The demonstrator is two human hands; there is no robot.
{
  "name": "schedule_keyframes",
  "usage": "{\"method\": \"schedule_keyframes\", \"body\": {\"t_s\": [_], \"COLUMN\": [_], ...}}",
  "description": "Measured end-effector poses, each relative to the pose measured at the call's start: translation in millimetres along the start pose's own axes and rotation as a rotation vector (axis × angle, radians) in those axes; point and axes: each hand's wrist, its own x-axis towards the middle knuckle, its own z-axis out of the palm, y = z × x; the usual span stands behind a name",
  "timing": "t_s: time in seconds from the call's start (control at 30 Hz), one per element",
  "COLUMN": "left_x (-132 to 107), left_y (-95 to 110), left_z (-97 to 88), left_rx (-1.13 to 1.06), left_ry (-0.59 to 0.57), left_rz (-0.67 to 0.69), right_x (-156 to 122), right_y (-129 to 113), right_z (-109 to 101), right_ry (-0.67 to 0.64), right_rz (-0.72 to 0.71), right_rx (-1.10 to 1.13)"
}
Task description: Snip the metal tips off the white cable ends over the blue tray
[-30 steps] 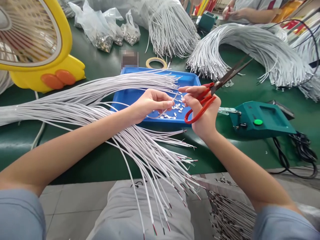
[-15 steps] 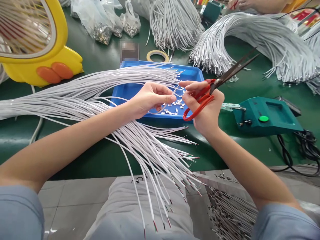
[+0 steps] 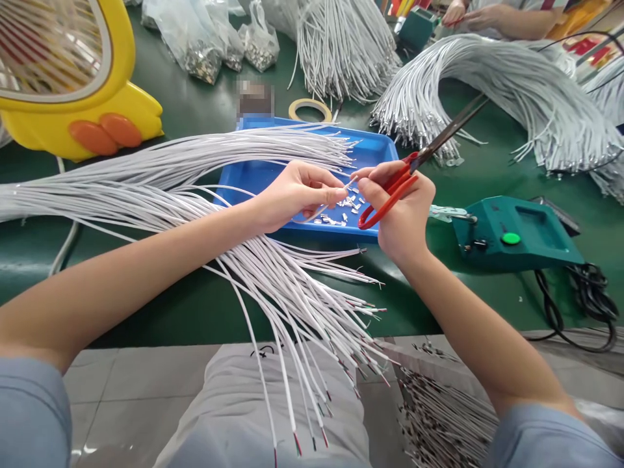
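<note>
Between thumb and forefinger, my left hand (image 3: pixel 305 195) pinches one white cable (image 3: pixel 319 212) close to its end. My right hand (image 3: pixel 402 201) holds red-handled scissors (image 3: pixel 397 188), their dark blades pointing away to the upper right. Its thumb and fingertips are at the cable's tip; whether they grip it I cannot tell. Both hands are over a blue tray (image 3: pixel 385 144) with small white pieces (image 3: pixel 347 207) in it. One bundle of white cables (image 3: pixel 234 151) lies across the tray, and another bundle (image 3: pixel 292 279) spreads under my left forearm, its ends showing red and green wires.
A teal device with a green button (image 3: pixel 510 238) sits right of the tray. Behind are a tape roll (image 3: pixel 310 105), bags of metal parts (image 3: pixel 197 55) and more cable bundles (image 3: pixel 487 65). A yellow fan (image 3: pixel 121 107) stands left. Another person's hands (image 3: pixel 480 18) show at the far back right.
The scissors have turned a little, their blades now looking closed together. The cable's tip has shifted slightly right with my left fingers. The other person's hands have come further into view.
</note>
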Motion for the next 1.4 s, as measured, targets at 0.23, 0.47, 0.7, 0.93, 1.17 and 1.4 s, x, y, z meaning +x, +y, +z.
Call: {"method": "schedule_keyframes", "body": {"t_s": [0.23,0.47,0.7,0.93,1.17,1.4], "left_x": [0.7,1.1,1.0,0.0,-1.0,0.0], "left_y": [-1.1,-2.5,-2.2,-0.9,0.2,-1.2], "left_z": [-1.4,-0.5,1.1,1.3,2.2,0.4], "left_rx": [0.035,0.091,0.168,0.131,0.076,0.073], "left_ry": [0.042,0.091,0.110,0.094,0.060,0.042], "left_rz": [0.030,0.029,0.006,-0.009,0.033,0.047], "right_x": [0.3,0.7,0.2,0.8,1.2,1.6], "right_y": [0.5,1.7,-0.9,0.8,1.1,1.8], "right_z": [0.7,1.9,2.9,1.2,1.1,2.0], "right_ry": [-0.023,-0.044,-0.017,-0.051,-0.043,-0.049], "right_rz": [0.034,0.054,0.076,0.064,0.072,0.074], "right_rx": [0.002,0.024,0.006,0.003,0.056,0.094]}}
